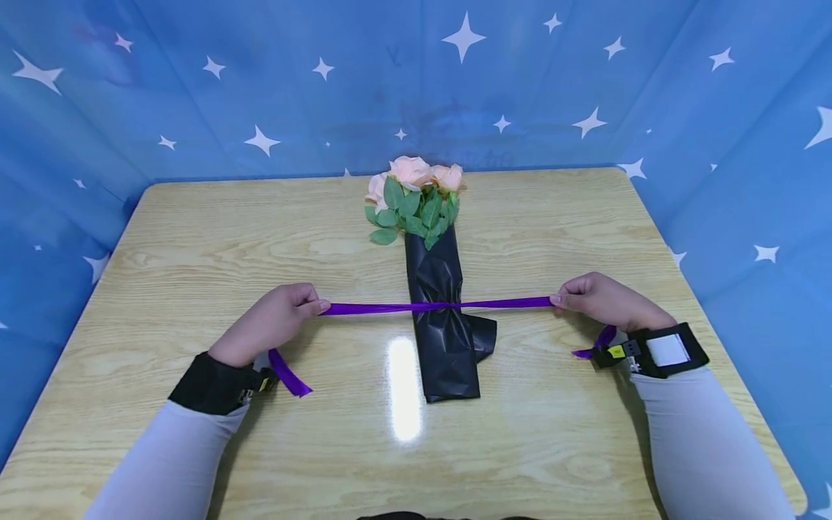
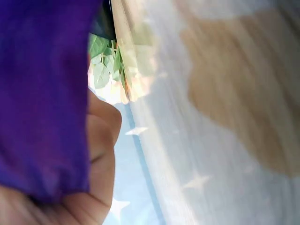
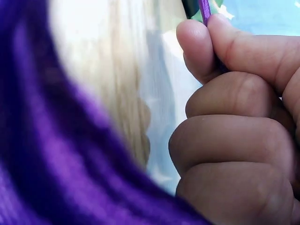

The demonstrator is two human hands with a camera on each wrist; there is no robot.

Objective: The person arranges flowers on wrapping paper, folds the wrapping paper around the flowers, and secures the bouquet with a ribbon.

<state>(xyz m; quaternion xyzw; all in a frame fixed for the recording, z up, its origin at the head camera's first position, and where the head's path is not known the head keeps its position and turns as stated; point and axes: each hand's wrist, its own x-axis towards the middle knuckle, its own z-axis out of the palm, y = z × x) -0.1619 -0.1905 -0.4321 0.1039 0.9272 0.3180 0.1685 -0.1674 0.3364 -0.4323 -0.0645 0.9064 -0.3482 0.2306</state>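
Observation:
A bouquet of pale pink roses [image 1: 411, 172] with green leaves lies on the table, its stems wrapped in black paper [image 1: 448, 361]. Around the wrap's middle runs a purple ribbon [image 1: 500, 303], drawn out straight to both sides and cinching the paper. My left hand [image 1: 276, 321] pinches the ribbon left of the bouquet, and a loose tail hangs below that wrist. On the other side my right hand [image 1: 604, 300] pinches it between thumb and curled forefinger. In the left wrist view, ribbon [image 2: 42, 93] hides much of the hand; in the right wrist view, the pinching fingers [image 3: 225, 138] show plainly.
The wood-grain table [image 1: 260, 238] reflects a bright light streak below the bouquet. A blue curtain with white stars [image 1: 364, 87] hangs behind and at both sides. A flap of black paper [image 1: 483, 336] sticks out to the right of the wrap.

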